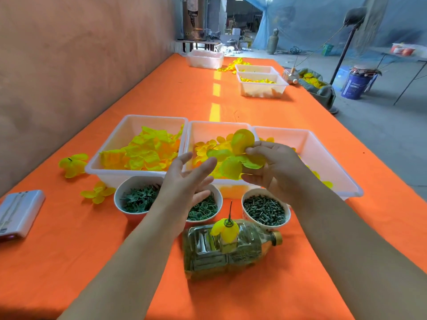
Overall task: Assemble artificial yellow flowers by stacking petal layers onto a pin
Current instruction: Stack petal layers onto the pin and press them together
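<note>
A long table (92,250) draped in orange cloth runs along a tan wall (69,65), with three yellow dashes down its middle. Above the middle of three white trays, the right hand (277,167) pinches one yellow-green petal layer (235,158) between thumb and fingers. The left hand (187,176) holds nothing, its fingers spread loosely just beside that layer.

Nearer the person, one clear plastic bottle (208,250) lies on its side. One thin pin (230,210) stands upright from it and carries a folded yellow petal piece (225,229) and a green ring.

Three bowls sit between the bottle and the trays:
- The left bowl (116,197) holds green star-shaped pieces.
- The middle bowl (219,197) holds green rings.
- The right bowl (265,226) holds dark studs.

The left tray (108,139) is heaped with large yellow petals. The middle tray (208,128) has smaller, more orange ones, and the right tray (312,144) has a few petals along its edge.

Two yellow flowers (72,163) lie on the cloth to the left of the trays, with one white phone-like device (18,213) at the table's edge. Three more white trays (261,88) stand at the far end, with loose petals among them.

Beyond the table is a concrete floor, blue netting (300,24), one fan on a stand (344,47), one blue bucket (353,85) and one gas cylinder (272,42).
</note>
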